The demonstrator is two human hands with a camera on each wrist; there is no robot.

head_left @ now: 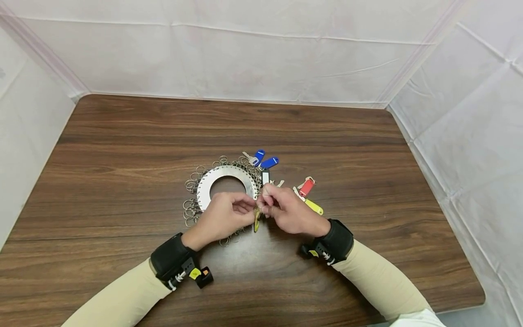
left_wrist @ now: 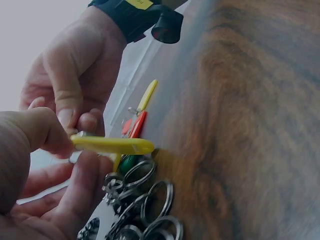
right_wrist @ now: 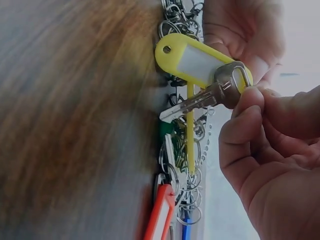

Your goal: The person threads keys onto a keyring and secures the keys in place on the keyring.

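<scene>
From the head view, my left hand (head_left: 222, 215) and right hand (head_left: 286, 210) meet just below centre of the frame, fingertips together at the lower right edge of the metal disc (head_left: 226, 180), which lies flat on the worktop (head_left: 122, 150) with split rings (head_left: 190, 206) fanned round its rim. A yellow tag (head_left: 257, 221) hangs between my two hands. Blue tags (head_left: 264, 160) lie above the disc, and a red tag (head_left: 306, 186) and another yellow tag (head_left: 313, 206) lie to the right, near my right hand.

From the left wrist, my left thumb and fingers pinch the near end of the yellow tag (left_wrist: 112, 145), edge-on in mid-frame; my right hand (left_wrist: 75, 75) closes in from the upper left.

From the right wrist, my right fingers (right_wrist: 245, 130) pinch the head of a key (right_wrist: 205, 100), which sits together with the yellow tag (right_wrist: 192, 60) in the upper middle of the frame; my left hand (right_wrist: 240, 25) holds from above.

I judge I'm mid-step, working key and tag at a ring. The next move calls for a firm pinch and a small turning motion, keeping the tag steady.
</scene>
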